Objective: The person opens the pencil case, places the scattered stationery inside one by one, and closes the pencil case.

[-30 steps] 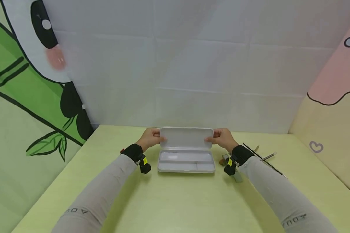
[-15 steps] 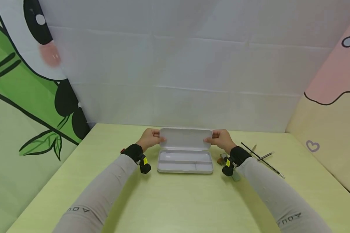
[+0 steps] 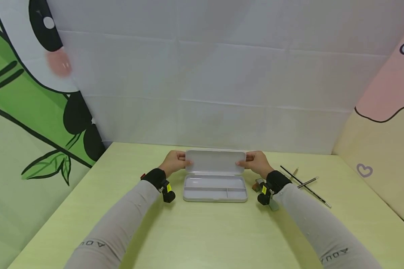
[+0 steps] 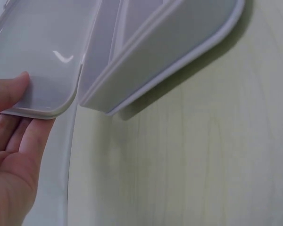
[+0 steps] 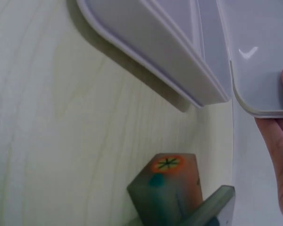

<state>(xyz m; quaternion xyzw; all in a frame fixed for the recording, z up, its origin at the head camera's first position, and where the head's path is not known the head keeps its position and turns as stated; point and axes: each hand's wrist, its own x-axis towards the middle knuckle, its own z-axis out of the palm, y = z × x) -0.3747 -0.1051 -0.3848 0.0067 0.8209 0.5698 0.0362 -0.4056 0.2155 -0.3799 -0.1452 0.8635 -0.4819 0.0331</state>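
A white pencil case (image 3: pixel 215 194) stands open on the table, its lid (image 3: pixel 216 161) raised at the back. Shallow compartments show in its base, with nothing visible in them. My left hand (image 3: pixel 173 163) pinches the lid's left end, thumb on the inner face and fingers behind. At the opposite end my right hand (image 3: pixel 257 163) grips the lid in the same way. In the left wrist view, the thumb (image 4: pixel 12 92) lies flat near the lid's corner. The right wrist view cuts off most of the right hand (image 5: pixel 280 160).
Right of the case lie a colourful block (image 5: pixel 167 188) with an orange-slice pattern and a greenish bar (image 5: pixel 212 205). Further right, a thin black stick (image 3: pixel 318 196) crosses a silver-grey pen-like stick (image 3: pixel 309 182), beside a short yellowish stick (image 3: pixel 295 171). A white sheet (image 3: pixel 202 74) hangs behind the table.
The lid looks slightly shorter in the head view, so its tilt has altered a little. Both hands keep their hold. The whole scene shifts slightly with the head camera.
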